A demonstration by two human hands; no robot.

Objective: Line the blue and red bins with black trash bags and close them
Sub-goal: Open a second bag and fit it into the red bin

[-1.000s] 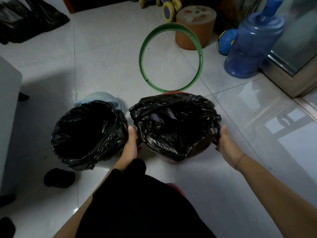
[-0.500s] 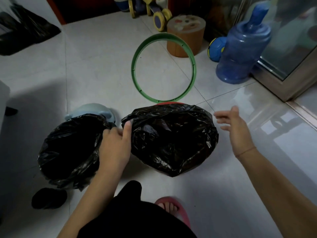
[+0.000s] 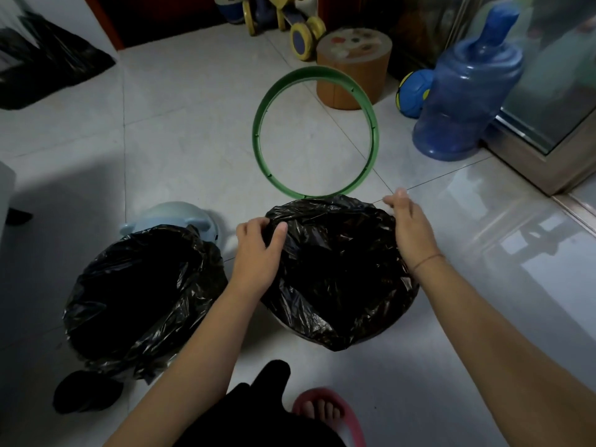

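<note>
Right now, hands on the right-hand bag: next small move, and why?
Probably pull the far edge of the black bag outward and down to seat it. The left hand pinches that edge, the right hand grips it too, and the plastic bunches loosely there.

This is looking like a lived-in home. A pale, glossy tiled floor [image 3: 180, 130] is running through the room, and a child's ride-on toy [image 3: 301, 35] with yellow wheels is standing at the far side near a round brown stool [image 3: 354, 72]. A blue and yellow ball [image 3: 412, 93] is lying just beside a big blue water jug [image 3: 464, 91], which is standing by a metal-framed glass door [image 3: 548, 79]. A bare foot [image 3: 317, 414] in a pink slipper [image 3: 353, 425] is resting on the tiles.
</note>
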